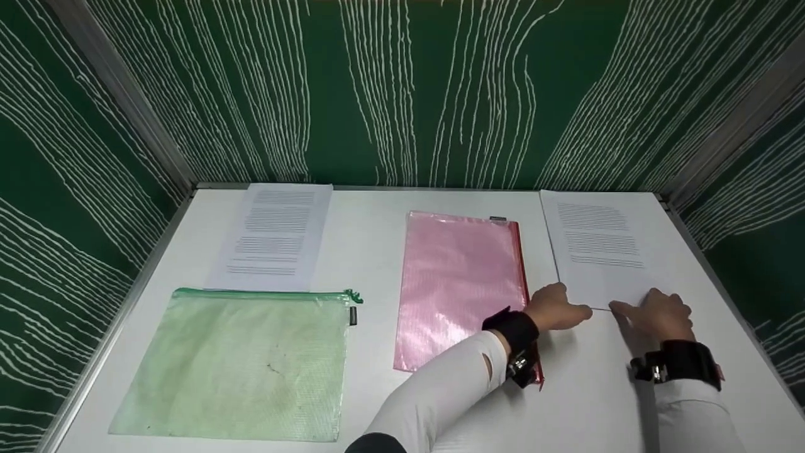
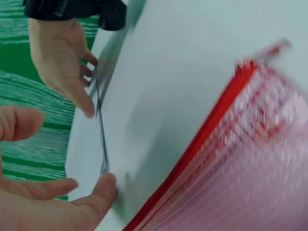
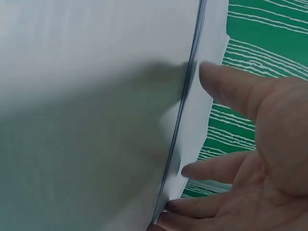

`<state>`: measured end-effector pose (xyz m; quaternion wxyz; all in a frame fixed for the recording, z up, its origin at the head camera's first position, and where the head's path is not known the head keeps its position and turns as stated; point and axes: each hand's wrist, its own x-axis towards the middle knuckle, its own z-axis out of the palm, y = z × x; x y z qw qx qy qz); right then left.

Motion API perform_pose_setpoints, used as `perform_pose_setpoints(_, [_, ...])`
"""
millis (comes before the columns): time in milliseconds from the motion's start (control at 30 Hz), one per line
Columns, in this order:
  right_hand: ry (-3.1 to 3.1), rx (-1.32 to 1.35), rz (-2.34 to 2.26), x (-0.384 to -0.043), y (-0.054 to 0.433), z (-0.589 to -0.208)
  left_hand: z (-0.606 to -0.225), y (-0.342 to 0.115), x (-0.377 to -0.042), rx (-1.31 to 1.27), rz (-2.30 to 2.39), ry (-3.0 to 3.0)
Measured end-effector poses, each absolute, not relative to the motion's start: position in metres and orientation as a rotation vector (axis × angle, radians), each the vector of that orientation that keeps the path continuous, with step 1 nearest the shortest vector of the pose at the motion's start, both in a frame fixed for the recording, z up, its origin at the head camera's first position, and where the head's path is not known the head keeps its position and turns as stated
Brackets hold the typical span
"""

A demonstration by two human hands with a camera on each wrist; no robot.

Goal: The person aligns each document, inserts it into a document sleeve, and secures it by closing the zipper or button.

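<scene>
A stack of printed paper (image 1: 597, 245) lies at the right of the white table. My left hand (image 1: 556, 307) is at its near left corner, with the thumb against the near edge and the other fingers spread apart, as the left wrist view shows. At the same edge, farther right, is my right hand (image 1: 657, 314). Its thumb (image 3: 226, 84) and outstretched fingers lie along the thin edge of the sheets (image 3: 180, 106). The two thumbs point toward each other. Under my left wrist lies a pink zip pouch (image 1: 462, 270) with a red zipper.
A green zip pouch (image 1: 233, 365) lies at the front left. Behind it is another printed paper stack (image 1: 277, 233), partly faint against the table (image 1: 371, 251). Green panels with white lines (image 1: 377, 94) enclose the back and both sides.
</scene>
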<state>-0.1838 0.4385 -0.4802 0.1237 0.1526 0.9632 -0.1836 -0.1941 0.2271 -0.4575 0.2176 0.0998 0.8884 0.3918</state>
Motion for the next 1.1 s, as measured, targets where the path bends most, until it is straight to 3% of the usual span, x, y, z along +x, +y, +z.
perform_pose_setpoints(600, [2.641,0.492,-0.553,-0.179,0.442,-0.466,-0.465,0.234,-0.202,-0.323,1.853,1.888])
perform_pose_setpoints(1100, [2.733,0.529,-0.572,-0.168,0.436,-0.465,-0.47,0.24,-0.205,-0.369,1.9,1.79])
